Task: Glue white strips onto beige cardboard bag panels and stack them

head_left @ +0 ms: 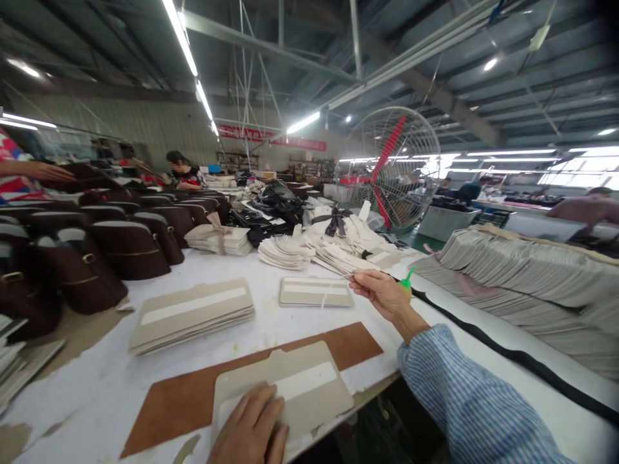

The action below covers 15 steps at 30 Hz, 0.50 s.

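My left hand (254, 428) lies flat, fingers stretched out, on a beige card panel (314, 390) with a white strip down its middle. The panel rests on a brown sheet (188, 403) at the near table edge. My right hand (383, 293), in a blue striped sleeve, is raised further out over the table with its fingertips pinched together. A green tool (407, 278) pokes out behind that hand. A thin pale strip seems to run from the pinch towards a small pile of beige panels (314, 291); I cannot make it out clearly.
A thicker pile of beige panels (193, 312) lies to the left. Dark brown bags (130, 248) line the left side. Fanned stacks of pale pieces (522, 270) fill the right and back. A large fan (391, 167) stands behind. Other people work at the far left and right.
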{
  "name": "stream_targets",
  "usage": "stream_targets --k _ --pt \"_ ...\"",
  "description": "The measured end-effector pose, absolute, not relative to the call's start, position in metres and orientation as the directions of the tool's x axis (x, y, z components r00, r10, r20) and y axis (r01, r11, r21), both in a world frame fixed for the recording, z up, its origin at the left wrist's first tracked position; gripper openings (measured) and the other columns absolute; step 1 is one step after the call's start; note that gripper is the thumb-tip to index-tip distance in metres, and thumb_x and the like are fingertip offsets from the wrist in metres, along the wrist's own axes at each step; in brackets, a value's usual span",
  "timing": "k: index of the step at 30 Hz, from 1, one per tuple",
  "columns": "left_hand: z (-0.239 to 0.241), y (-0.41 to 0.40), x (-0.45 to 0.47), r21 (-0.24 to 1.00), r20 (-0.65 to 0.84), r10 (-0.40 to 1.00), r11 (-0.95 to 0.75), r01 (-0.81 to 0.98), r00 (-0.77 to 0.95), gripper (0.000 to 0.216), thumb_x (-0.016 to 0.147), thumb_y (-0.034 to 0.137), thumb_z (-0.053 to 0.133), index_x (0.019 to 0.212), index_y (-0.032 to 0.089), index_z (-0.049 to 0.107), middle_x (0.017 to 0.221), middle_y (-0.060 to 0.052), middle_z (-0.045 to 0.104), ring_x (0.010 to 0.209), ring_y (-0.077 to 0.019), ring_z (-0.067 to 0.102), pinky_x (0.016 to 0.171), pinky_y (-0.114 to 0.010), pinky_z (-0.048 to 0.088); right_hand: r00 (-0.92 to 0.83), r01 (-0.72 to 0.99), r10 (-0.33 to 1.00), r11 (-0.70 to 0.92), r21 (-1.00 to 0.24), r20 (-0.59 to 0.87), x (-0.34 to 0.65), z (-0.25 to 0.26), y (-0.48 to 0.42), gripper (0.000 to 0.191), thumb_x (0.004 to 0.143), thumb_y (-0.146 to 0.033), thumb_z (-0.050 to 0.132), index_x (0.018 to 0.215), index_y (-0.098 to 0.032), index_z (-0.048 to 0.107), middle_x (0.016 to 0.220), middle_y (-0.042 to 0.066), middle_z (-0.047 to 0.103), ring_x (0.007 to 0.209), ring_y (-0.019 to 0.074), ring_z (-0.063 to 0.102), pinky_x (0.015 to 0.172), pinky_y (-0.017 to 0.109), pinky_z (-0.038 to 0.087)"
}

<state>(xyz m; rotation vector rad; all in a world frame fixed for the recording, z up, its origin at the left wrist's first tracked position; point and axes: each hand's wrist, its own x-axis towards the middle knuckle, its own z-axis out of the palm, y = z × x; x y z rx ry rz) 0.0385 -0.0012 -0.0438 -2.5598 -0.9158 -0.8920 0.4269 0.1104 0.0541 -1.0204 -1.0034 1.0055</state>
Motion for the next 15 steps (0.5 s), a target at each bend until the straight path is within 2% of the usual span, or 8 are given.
stream_targets --k 4,11,15 --pt "-0.036 -0.005 0.040 -0.018 0.651 0.493 -0.750 0.661 0.577 0.025 0.100 0.031 0.056 0.121 0.024 0.068 0.124 -0.007 0.075 0.114 -0.0221 0.073 0.097 -0.034 0.064 0.209 -0.278 0.962 0.229 -0.933 0.174 0.427 0.046 0.073 0.036 0.058 -0.031 0.103 0.083 -0.020 0.079 0.081 0.002 0.079 0.080 0.0188 0.079 0.077 0.024 0.067" --pt "-0.034 -0.001 0.042 0.070 0.630 0.524 -0.773 0.630 0.573 0.031 0.105 0.040 0.048 0.120 0.023 0.070 0.127 -0.008 0.073 0.118 -0.0255 0.068 0.103 -0.042 0.058 0.285 -0.372 0.952 0.221 -0.902 0.116 0.450 0.028 -0.006 0.039 0.066 -0.026 0.099 0.099 -0.025 0.078 0.075 -0.004 0.076 0.074 0.0143 0.078 0.068 0.017 0.065" --pt "-0.036 0.003 0.040 0.130 0.541 0.576 -0.777 0.616 0.613 0.039 0.106 0.044 0.042 0.120 0.020 0.069 0.126 -0.012 0.072 0.122 -0.0312 0.065 0.110 -0.052 0.052 0.282 -0.391 0.959 0.115 -0.913 0.000 0.463 0.005 -0.060 0.034 0.071 -0.031 0.097 0.097 -0.022 0.078 0.072 -0.002 0.077 0.066 0.0126 0.075 0.061 0.015 0.062"
